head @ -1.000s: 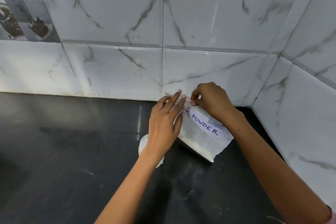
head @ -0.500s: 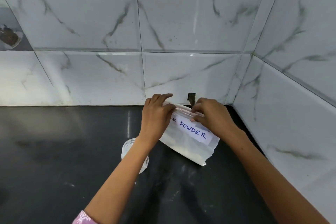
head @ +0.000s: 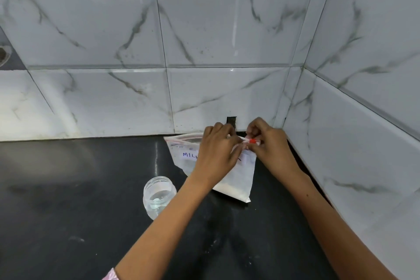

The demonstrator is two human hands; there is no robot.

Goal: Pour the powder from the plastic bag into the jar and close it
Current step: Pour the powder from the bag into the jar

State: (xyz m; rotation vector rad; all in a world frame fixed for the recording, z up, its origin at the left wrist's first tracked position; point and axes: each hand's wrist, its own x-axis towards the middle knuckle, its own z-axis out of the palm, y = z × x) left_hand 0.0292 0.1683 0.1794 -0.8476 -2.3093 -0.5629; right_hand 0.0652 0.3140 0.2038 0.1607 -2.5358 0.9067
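Note:
A clear zip-top plastic bag (head: pixel 241 179) of white powder stands on the black counter near the corner, with a white label reading "MIL..." partly hidden. My left hand (head: pixel 216 157) grips the bag's top edge in front of the label. My right hand (head: pixel 270 148) pinches the top strip at its right end, where the red zip slider (head: pixel 251 141) shows between the fingers. A small clear glass jar (head: pixel 159 195) stands open to the bag's left, just beside my left forearm. No lid is in view.
The black counter (head: pixel 68 200) runs left and toward me, with faint powder smudges in front. Marble-look tiled walls (head: pixel 227 29) close the back and the right side (head: pixel 363 120), meeting in a corner just behind the bag. A small dark notch (head: pixel 231 121) sits at the wall's base.
The bag has turned more upright and square to me. My right hand has slid to the zip's right end, where the red slider now shows. My left forearm no longer hides the jar.

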